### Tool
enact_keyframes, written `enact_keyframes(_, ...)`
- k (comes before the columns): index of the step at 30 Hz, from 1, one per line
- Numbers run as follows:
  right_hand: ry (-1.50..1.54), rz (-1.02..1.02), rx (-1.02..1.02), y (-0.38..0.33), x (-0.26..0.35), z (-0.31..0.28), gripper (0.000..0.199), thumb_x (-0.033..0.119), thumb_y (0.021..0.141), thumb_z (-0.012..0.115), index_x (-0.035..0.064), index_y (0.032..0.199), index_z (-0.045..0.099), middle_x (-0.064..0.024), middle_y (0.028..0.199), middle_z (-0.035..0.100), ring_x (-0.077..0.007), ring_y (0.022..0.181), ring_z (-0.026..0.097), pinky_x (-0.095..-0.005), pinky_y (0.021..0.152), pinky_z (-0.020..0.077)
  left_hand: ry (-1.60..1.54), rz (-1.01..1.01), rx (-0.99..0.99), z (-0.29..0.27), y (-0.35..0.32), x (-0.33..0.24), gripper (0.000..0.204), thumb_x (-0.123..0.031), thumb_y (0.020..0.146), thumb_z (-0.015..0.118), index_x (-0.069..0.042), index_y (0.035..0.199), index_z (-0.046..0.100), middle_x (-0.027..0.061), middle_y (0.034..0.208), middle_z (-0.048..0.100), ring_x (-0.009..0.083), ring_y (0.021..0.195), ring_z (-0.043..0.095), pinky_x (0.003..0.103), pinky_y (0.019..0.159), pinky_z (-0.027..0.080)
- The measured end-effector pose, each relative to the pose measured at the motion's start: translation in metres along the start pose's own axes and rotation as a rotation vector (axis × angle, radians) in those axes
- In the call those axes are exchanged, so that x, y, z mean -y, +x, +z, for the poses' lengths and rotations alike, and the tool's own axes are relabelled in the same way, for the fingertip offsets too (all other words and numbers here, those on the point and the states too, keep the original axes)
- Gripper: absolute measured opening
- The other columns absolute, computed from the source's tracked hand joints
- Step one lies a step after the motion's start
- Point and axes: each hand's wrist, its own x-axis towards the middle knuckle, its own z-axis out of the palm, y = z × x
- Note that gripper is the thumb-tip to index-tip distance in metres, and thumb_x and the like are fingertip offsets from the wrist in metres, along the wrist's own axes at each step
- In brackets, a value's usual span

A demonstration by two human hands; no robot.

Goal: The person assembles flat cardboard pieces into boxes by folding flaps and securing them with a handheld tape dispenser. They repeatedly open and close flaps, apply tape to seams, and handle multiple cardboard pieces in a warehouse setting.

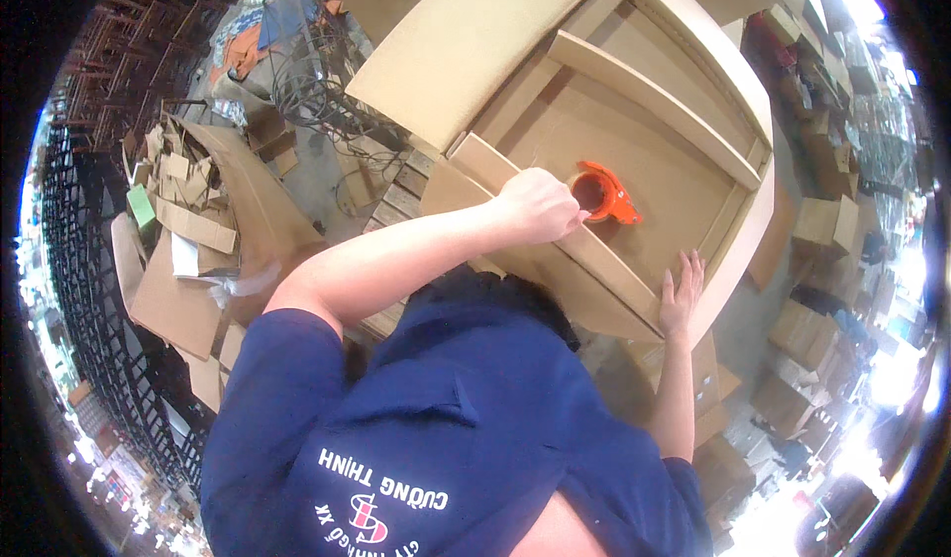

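We look down over a person in a dark blue shirt (446, 438) who bends over a large cardboard box (634, 151). Both arms reach away from the body toward the box, which lies with its flaps folded shut and fills the upper middle of the view.

Left hand (538, 203): the arm is bare, bent at the elbow and stretched across the near flap. The fingers are curled tight around the handle side of an orange tape dispenser (604, 193); we read this as a firm grasp. The dispenser sits on the box top, against the edge of the near flap, roughly at the centre of the panel.

Right hand (682, 290): the forearm runs almost straight up from the lower right. The hand lies flat, fingers spread and extended, palm pressed on the near right corner of the box. It grips nothing.

Surroundings: to the left, a heap of cardboard scraps (188, 230) lies on the floor, well apart from the hands. Above it, a tangle of dark wire (317, 82) sits near the box's far left flap. Wooden pallet slats (396, 196) show under the box's left edge. To the right, stacked small cartons (822, 230) line the floor. Nothing stands between the hands and the box top.
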Motion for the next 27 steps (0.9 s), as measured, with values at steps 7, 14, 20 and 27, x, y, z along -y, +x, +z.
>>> enact_keyframes(7,0.004,-0.017,-0.012,-0.004,0.02,0.003,0.059,0.03,0.111,0.067,0.0114,0.165,0.058,-0.0193,0.18,0.044,-0.046,0.172,0.03,-0.0596,0.14,0.0257,0.039,-0.049,-0.086,0.007,-0.016,0.01,0.056,-0.048,0.109,0.063,-0.008,0.071,0.074,0.018,0.075,0.076,0.0382,0.076,0.079,0.052,0.072,0.063)
enact_keyframes(14,-0.028,0.03,-0.103,-0.04,0.015,0.005,0.054,0.021,0.107,0.072,0.0056,0.158,0.062,-0.024,0.171,0.052,-0.0481,0.164,0.041,-0.0611,0.137,0.0295,-0.212,0.232,-0.736,-0.006,-0.026,0.013,0.029,-0.018,0.096,0.084,-0.011,0.072,0.069,0.0125,0.074,0.069,0.0326,0.072,0.072,0.048,0.069,0.057)
enact_keyframes(20,0.005,-0.235,-0.225,0.01,0.092,0.002,0.047,0.024,0.103,0.08,0.0071,0.146,0.072,-0.0167,0.152,0.068,-0.0389,0.149,0.058,-0.0578,0.131,0.0373,-0.81,-0.02,-0.66,0.02,-0.048,0.056,0.056,-0.021,0.116,0.067,0.0,0.068,0.047,0.0059,0.063,0.033,0.0104,0.06,0.035,0.039,0.054,0.031)
enact_keyframes(27,0.037,-0.34,0.122,0.083,0.17,0.012,0.024,0.019,0.1,0.074,0.0131,0.123,0.075,-0.0151,0.117,0.076,-0.0373,0.118,0.073,-0.0523,0.099,0.0627,-0.942,-0.029,-0.624,0.019,-0.03,0.022,0.056,-0.021,0.116,0.066,-0.001,0.07,0.041,0.0005,0.065,0.03,0.0094,0.061,0.031,0.039,0.054,0.027)
